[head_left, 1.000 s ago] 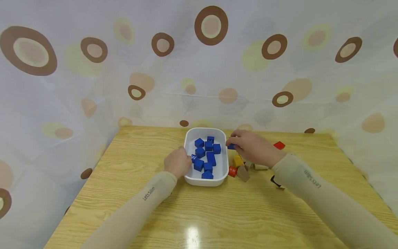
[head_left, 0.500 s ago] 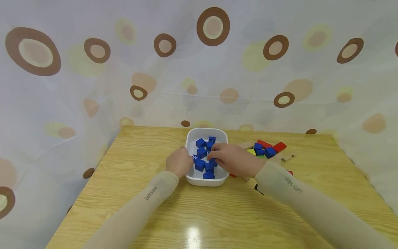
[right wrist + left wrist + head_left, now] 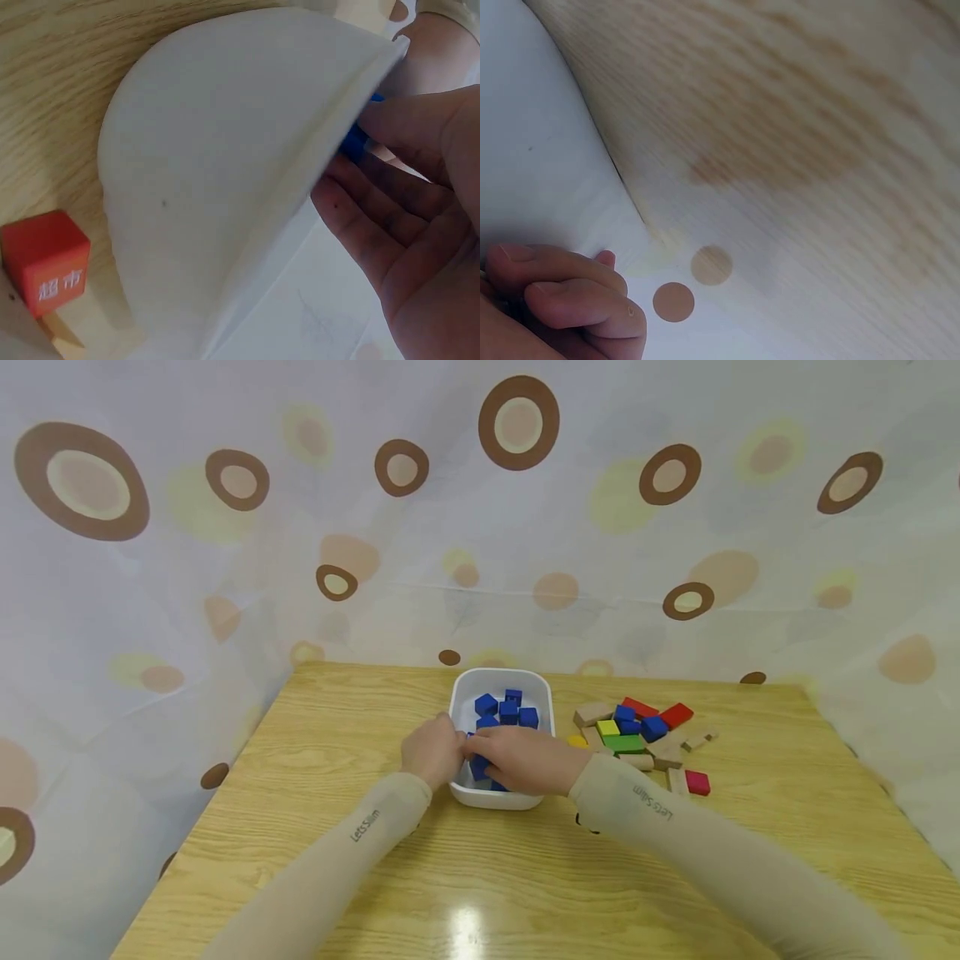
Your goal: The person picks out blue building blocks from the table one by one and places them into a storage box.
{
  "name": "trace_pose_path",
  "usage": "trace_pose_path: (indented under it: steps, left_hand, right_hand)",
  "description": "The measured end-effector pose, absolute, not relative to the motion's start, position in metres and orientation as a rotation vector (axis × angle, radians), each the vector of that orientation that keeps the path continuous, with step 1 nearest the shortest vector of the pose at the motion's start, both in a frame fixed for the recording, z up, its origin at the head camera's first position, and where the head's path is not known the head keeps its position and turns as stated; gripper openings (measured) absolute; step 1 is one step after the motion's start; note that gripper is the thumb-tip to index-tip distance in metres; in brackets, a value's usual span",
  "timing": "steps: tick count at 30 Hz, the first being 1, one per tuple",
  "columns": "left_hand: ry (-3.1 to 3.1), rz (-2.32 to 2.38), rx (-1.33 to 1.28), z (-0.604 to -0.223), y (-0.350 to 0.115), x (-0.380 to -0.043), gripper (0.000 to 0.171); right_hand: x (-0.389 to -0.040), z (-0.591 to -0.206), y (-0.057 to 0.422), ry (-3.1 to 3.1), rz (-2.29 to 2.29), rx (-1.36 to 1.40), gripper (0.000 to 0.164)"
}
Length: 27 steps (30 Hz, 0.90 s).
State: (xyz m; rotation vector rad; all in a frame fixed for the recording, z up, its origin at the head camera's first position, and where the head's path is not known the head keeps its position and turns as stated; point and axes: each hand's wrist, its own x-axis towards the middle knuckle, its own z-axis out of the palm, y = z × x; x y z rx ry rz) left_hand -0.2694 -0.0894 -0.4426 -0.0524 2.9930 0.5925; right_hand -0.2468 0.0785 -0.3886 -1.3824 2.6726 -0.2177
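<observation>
A white plastic tub (image 3: 501,799) holding several blue toy blocks (image 3: 509,711) stands mid-table. My left hand (image 3: 432,750) grips its left rim; in the left wrist view the curled fingers (image 3: 585,300) lie close to the white wall. My right hand (image 3: 528,760) reaches over the right rim, palm down, fingertips low among the blocks near the left hand. In the right wrist view, a blue block (image 3: 355,142) shows between the right thumb and fingers, partly hidden by the rim. The right hand covers the front blocks in the head view.
Right of the tub lies a loose pile of blocks: green (image 3: 625,744), yellow (image 3: 608,728), bare wood (image 3: 592,714), red (image 3: 677,716) and blue (image 3: 654,727). A red block with white characters (image 3: 60,266) sits beside the tub. A patterned curtain (image 3: 555,527) hangs behind the wooden table (image 3: 345,718).
My right hand, holding a blue block beside the tub's right rim a second ago, has moved left over the rim and in among the blocks. The left hand stays at the left rim.
</observation>
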Motion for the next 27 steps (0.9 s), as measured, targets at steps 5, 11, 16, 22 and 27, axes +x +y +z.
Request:
trace_pose_path:
  steps: [5, 11, 16, 22, 27]
  left_hand:
    - [2.984, 0.603, -0.06, -0.442, -0.088, -0.27, 0.033]
    - [3.001, 0.577, -0.04, -0.442, -0.088, -0.27, 0.032]
    - [2.995, 0.588, -0.046, -0.443, -0.088, -0.271, 0.032]
    - [2.998, 0.606, -0.05, -0.444, -0.089, -0.27, 0.032]
    - [2.983, 0.633, -0.059, -0.444, -0.089, -0.27, 0.032]
  right_hand:
    - [-0.248, -0.395, 0.075, 2.648, -0.231, -1.406, 0.017]
    - [-0.247, -0.399, 0.073, 2.638, -0.245, -1.474, 0.009]
    - [-0.247, -0.399, 0.075, 2.639, -0.255, -1.459, 0.011]
    - [-0.244, -0.396, 0.082, 2.666, -0.254, -1.423, 0.015]
    - [-0.239, -0.39, 0.097, 2.721, -0.294, -1.42, 0.011]
